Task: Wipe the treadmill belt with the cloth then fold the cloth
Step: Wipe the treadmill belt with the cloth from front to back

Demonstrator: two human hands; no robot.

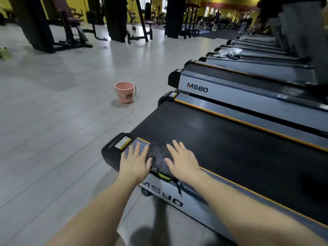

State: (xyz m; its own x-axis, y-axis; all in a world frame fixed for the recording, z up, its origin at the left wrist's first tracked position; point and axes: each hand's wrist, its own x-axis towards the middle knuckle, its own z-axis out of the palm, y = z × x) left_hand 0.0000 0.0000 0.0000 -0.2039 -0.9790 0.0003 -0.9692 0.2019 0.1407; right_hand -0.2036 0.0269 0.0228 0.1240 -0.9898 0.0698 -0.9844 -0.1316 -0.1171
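Both our left hand (135,163) and right hand (182,159) lie flat, fingers straight, on the dark cloth (158,156) at the treadmill's (230,148) side rail. Looks soft, floppy; we'd pinch corners.

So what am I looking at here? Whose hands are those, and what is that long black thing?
The camera sits on a person's head, so you see their own two arms reaching out. The long black thing is a treadmill belt, the part people run on in a gym. A dark cloth lies on the treadmill's near corner. The left hand and the right hand lie flat on it with straight fingers, holding nothing. A pink bucket stands on the floor nearby. More treadmills line up behind.
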